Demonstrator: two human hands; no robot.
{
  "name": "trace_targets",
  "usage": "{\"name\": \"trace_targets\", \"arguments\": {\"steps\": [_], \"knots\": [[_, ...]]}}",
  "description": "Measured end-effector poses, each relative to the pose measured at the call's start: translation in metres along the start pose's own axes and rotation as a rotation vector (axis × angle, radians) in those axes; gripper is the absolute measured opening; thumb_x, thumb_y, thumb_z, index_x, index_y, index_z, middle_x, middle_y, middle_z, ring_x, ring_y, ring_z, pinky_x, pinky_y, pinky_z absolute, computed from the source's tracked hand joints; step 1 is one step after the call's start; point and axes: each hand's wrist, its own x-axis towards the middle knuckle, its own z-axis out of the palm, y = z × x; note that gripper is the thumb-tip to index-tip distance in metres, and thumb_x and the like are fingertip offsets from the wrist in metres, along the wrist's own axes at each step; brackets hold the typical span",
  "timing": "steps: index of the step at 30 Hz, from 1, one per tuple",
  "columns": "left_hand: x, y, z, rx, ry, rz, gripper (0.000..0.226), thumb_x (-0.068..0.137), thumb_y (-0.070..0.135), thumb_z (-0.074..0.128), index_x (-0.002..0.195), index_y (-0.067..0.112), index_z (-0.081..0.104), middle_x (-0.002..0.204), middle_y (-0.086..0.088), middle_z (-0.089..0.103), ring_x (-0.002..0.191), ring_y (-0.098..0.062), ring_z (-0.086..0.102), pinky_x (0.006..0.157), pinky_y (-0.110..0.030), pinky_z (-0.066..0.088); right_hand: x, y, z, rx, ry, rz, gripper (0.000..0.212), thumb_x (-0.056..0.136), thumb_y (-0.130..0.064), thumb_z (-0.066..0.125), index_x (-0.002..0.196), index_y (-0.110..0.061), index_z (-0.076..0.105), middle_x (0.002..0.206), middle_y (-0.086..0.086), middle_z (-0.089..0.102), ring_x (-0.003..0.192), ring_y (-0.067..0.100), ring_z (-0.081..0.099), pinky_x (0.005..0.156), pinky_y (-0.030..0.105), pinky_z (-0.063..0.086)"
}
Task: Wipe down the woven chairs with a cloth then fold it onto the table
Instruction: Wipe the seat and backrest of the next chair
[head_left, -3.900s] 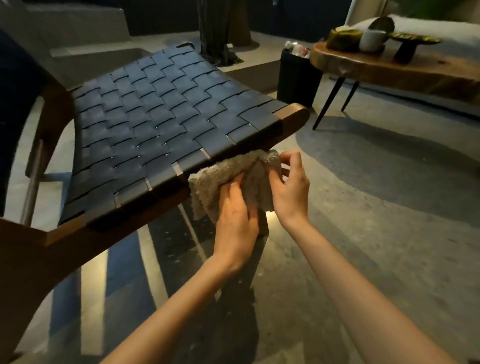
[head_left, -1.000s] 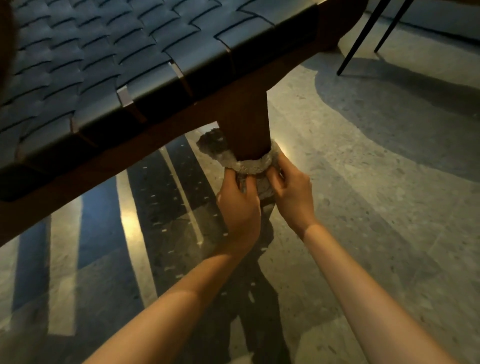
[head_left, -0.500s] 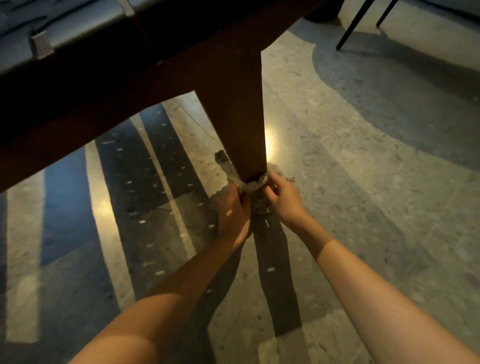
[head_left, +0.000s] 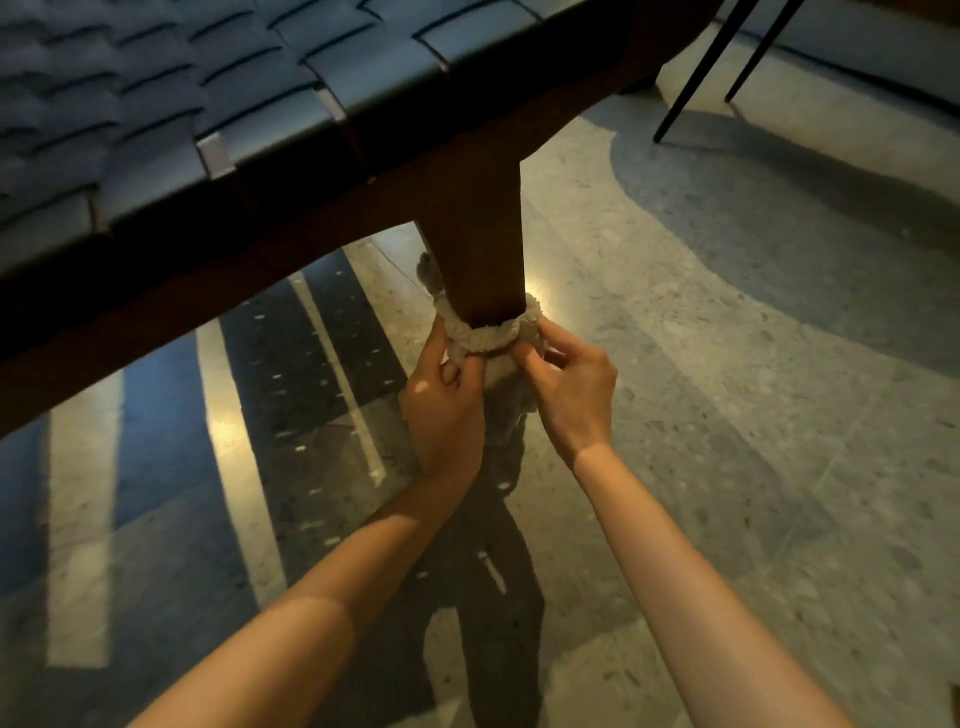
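Head: left hand (head_left: 444, 410), right hand (head_left: 571, 395) around cloth (head_left: 483, 338)

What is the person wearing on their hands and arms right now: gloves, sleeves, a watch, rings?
Nothing worn shows. The bare left hand and bare right hand have no gloves, and no rings are visible, though dim light could hide a thin one. The left forearm and right forearm are uncovered down to the frame's edge: no sleeves, watch or bracelet.
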Motion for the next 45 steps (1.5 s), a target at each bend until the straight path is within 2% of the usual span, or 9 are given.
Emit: {"name": "trace_targets", "arguments": {"steps": [5, 10, 14, 20, 25, 28, 30, 35, 45], "knots": [[-0.007, 0.038, -0.025, -0.09, 0.125, 0.089, 0.046, 0.092, 0.018, 0.06, 0.136, 0.019, 0.049, 0.114, -0.003, 0.066, 0.098, -0.009, 0.062, 0.086, -0.023, 0.049, -0.001, -0.032, -0.007, 0.108, 0.09, -0.068, 0.026, 0.087, -0.011, 0.067, 0.112, -0.007, 0.07, 0.106, 0.0, 0.07, 0.101, 0.015, 0.065, 0.082, 0.024, 0.056], [-0.027, 0.051, -0.05, -0.354, -0.012, 0.137, 0.038, 0.088, 0.007, 0.064, 0.124, 0.017, 0.06, 0.121, -0.005, 0.065, 0.106, -0.009, 0.064, 0.087, -0.022, 0.053, -0.017, -0.05, -0.011, 0.105, 0.087, -0.107, 0.025, 0.083, -0.018, 0.072, 0.108, -0.013, 0.07, 0.088, -0.016, 0.066, 0.078, -0.007, 0.064, 0.061, 0.008, 0.05], [-0.024, 0.054, -0.066, -0.27, -0.112, 0.181, 0.034, 0.087, 0.012, 0.065, 0.107, 0.037, 0.058, 0.101, 0.021, 0.067, 0.095, 0.002, 0.065, 0.075, -0.012, 0.051, -0.022, -0.047, -0.013, 0.04, 0.054, -0.126, 0.016, 0.082, -0.03, 0.07, 0.097, -0.03, 0.063, 0.087, -0.024, 0.061, 0.086, -0.011, 0.058, 0.058, 0.007, 0.048], [-0.003, 0.052, -0.068, 0.05, -0.409, 0.036, 0.022, 0.093, 0.03, 0.057, 0.106, 0.044, 0.046, 0.1, 0.013, 0.057, 0.097, -0.014, 0.062, 0.085, -0.04, 0.054, -0.004, -0.05, -0.02, -0.093, -0.203, -0.028, 0.016, 0.083, -0.021, 0.069, 0.093, -0.02, 0.057, 0.082, -0.014, 0.059, 0.071, -0.002, 0.058, 0.056, 0.01, 0.044], [0.0, 0.086, -0.08, 0.1, -0.587, -0.041, 0.031, 0.095, 0.02, 0.053, 0.121, 0.031, 0.043, 0.115, 0.004, 0.055, 0.101, -0.015, 0.06, 0.085, -0.037, 0.055, 0.015, -0.093, -0.046, -0.243, -0.483, 0.182, 0.017, 0.084, -0.014, 0.066, 0.099, -0.013, 0.061, 0.091, 0.001, 0.064, 0.073, 0.008, 0.061, 0.054, 0.013, 0.046], [0.004, 0.131, -0.088, 0.183, -0.661, -0.09, 0.041, 0.09, 0.015, 0.06, 0.122, 0.036, 0.043, 0.116, 0.007, 0.056, 0.101, -0.013, 0.06, 0.08, -0.023, 0.053, 0.025, -0.135, -0.072, -0.256, -0.564, 0.363, 0.014, 0.081, -0.01, 0.066, 0.095, -0.01, 0.062, 0.086, 0.01, 0.067, 0.079, 0.02, 0.065, 0.068, 0.032, 0.056], [0.009, 0.167, -0.092, 0.262, -0.697, -0.076, 0.032, 0.089, 0.013, 0.061, 0.117, 0.024, 0.05, 0.116, -0.001, 0.06, 0.099, -0.011, 0.059, 0.08, -0.019, 0.052, 0.028, -0.168, -0.087, -0.261, -0.597, 0.421, 0.013, 0.081, -0.007, 0.065, 0.088, -0.016, 0.058, 0.081, 0.005, 0.063, 0.071, 0.013, 0.061, 0.059, 0.025, 0.054], [0.016, 0.275, -0.11, 0.253, -0.714, -0.149, 0.021, 0.089, 0.014, 0.06, 0.107, 0.019, 0.051, 0.101, 0.0, 0.062, 0.093, -0.016, 0.062, 0.081, -0.044, 0.054, 0.038, -0.264, -0.12, -0.223, -0.575, 0.482, 0.025, 0.081, -0.004, 0.063, 0.086, -0.024, 0.05, 0.078, 0.0, 0.058, 0.063, 0.007, 0.056, 0.051, 0.024, 0.048], [0.027, 0.486, -0.23, 0.413, -0.532, 0.011, 0.022, 0.079, 0.019, 0.071, 0.093, 0.02, 0.054, 0.126, 0.002, 0.034, 0.117, -0.015, 0.037, 0.093, -0.028, 0.041, 0.044, -0.516, -0.161, -0.441, -0.684, 0.145, 0.017, 0.08, -0.022, 0.07, 0.08, -0.034, 0.057, 0.085, -0.013, 0.056, 0.077, 0.008, 0.053, 0.062, 0.015, 0.037]]}}
